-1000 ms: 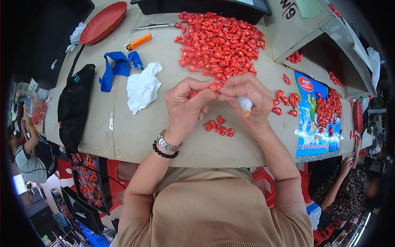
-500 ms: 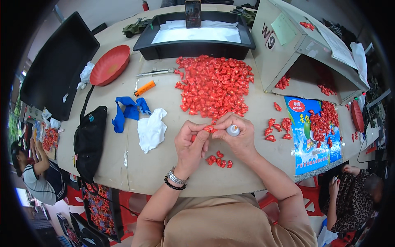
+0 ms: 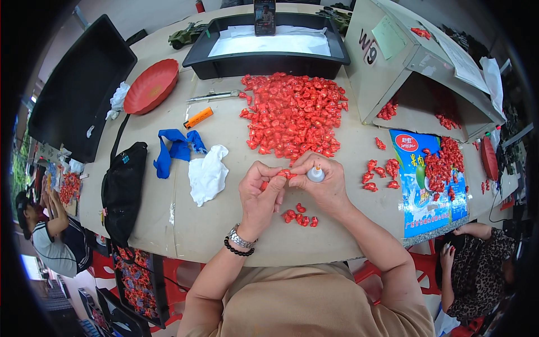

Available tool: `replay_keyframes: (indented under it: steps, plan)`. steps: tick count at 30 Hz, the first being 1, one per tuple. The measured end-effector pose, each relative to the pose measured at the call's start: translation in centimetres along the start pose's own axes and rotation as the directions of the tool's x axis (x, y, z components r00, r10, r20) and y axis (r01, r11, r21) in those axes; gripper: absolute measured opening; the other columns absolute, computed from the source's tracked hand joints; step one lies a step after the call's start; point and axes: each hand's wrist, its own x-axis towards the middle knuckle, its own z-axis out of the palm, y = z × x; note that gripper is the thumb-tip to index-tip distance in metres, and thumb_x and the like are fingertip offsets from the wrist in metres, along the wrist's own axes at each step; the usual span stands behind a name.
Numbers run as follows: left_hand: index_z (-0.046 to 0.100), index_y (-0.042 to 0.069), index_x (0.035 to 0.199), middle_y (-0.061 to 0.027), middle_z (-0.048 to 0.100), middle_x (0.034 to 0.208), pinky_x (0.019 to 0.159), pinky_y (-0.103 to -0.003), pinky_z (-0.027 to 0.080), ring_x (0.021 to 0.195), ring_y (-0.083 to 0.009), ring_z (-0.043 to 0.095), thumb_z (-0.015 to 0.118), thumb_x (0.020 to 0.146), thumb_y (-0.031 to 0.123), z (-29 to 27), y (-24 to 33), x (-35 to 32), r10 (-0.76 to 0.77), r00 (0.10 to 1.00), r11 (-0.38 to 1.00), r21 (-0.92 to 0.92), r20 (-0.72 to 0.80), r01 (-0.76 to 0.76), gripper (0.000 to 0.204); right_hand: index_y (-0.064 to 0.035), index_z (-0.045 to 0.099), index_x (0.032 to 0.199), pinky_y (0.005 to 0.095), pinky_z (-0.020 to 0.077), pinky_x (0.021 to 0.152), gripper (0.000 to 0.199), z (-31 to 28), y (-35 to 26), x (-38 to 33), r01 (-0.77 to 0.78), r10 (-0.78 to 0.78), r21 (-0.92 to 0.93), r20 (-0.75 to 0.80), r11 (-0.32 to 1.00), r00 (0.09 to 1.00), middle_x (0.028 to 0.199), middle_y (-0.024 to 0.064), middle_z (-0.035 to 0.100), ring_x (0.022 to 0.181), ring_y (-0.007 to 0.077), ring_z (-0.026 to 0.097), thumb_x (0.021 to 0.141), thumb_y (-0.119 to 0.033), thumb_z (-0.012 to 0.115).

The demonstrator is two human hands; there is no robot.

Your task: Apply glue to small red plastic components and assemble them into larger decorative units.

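Note:
In front of my body, both hands meet just below a large pile of small glossy red plastic parts. My left hand is closed, its thumb and fingers pinching a small red figure-like part. Opposite it, the fingertips of my right hand press on the same part. Tucked in the right hand's fingers is a small white squeeze bottle with a narrow orange-tinted tip. A little cluster of red parts lies on the table just below the hands. Fingers partly hide the held part.
A black tray with white sheets and a phone stands at the back. Leftward are a red bowl, orange marker, blue cloth, white cloth and black bag. A grey box and blue packaging sheet are right.
My hands keep nearly the same pose around the red part, with the bottle turned slightly. The whole view has shifted a little. At the right, the other person's arm has moved.

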Motion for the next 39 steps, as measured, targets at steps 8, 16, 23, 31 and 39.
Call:
replay_keyframes:
  steps: [8, 16, 23, 31, 39]
  plan:
    - [0.053, 0.003, 0.089, 0.001, 0.055, 0.064, 0.035, -0.017, 0.031, 0.042, -0.0003, 0.041, 0.059, 0.091, 0.01, -0.25, -0.01, 0.15, -0.018, 1.0, 1.0, 0.015, 0.0, 0.018, 0.009, 0.0008, 0.063, 0.077, 0.0261, 0.0446, 0.062, 0.012, 0.09, 0.02, -0.01, -0.04, 0.041, 0.027, -0.011, 0.999, 0.999, 0.079, 0.0051, 0.06, 0.072, 0.0113, 0.056, 0.072, 0.003, 0.073]
    - [0.052, 0.004, 0.089, 0.0022, 0.054, 0.063, 0.036, -0.017, 0.03, 0.042, 0.0004, 0.04, 0.057, 0.093, 0.016, -0.2, -0.37, 0.0, 0.02, 1.0, 0.997, 0.07, -0.011, -0.019, 0.014, 0.001, 0.064, 0.078, 0.0259, 0.0443, 0.061, 0.011, 0.08, 0.0, 0.11, -0.081, 0.082, 0.017, -0.02, 0.997, 0.996, 0.077, 0.0043, 0.059, 0.072, 0.0111, 0.056, 0.072, 0.002, 0.073]
    - [0.052, 0.004, 0.09, 0.0027, 0.053, 0.063, 0.037, -0.017, 0.029, 0.043, 0.0003, 0.04, 0.057, 0.094, 0.018, -0.18, -0.41, 0.01, 0.02, 1.0, 0.998, 0.067, -0.011, -0.019, 0.015, 0.0016, 0.064, 0.078, 0.0261, 0.0449, 0.062, 0.011, -0.01, 0.35, 0.08, -0.088, 0.089, 0.046, -0.023, 0.995, 0.996, 0.077, 0.004, 0.059, 0.072, 0.0113, 0.056, 0.072, 0.002, 0.073]
    - [0.055, 0.003, 0.096, 0.0011, 0.055, 0.066, 0.036, -0.017, 0.031, 0.042, -0.0017, 0.039, 0.056, 0.094, 0.018, -0.15, -0.55, -0.1, 0.04, 0.999, 0.993, 0.116, -0.008, -0.038, 0.015, 0.0023, 0.064, 0.079, 0.0257, 0.0457, 0.062, 0.008, -0.1, 0.32, 0.18, -0.099, 0.099, 0.015, -0.035, 0.995, 0.994, 0.076, 0.0041, 0.059, 0.071, 0.0105, 0.056, 0.074, 0.002, 0.071]
    - [0.053, 0.003, 0.098, 0.0025, 0.05, 0.062, 0.036, -0.018, 0.03, 0.041, -0.0018, 0.037, 0.052, 0.096, 0.015, 0.23, 0.05, -0.08, -0.002, 1.0, 0.991, 0.136, 0.003, 0.002, 0.012, 0.0023, 0.063, 0.081, 0.0248, 0.0455, 0.062, 0.009, -0.31, 0.29, 0.36, -0.124, 0.125, 0.031, -0.042, 0.992, 0.991, 0.077, 0.004, 0.061, 0.071, 0.0094, 0.056, 0.076, 0.0, 0.071]
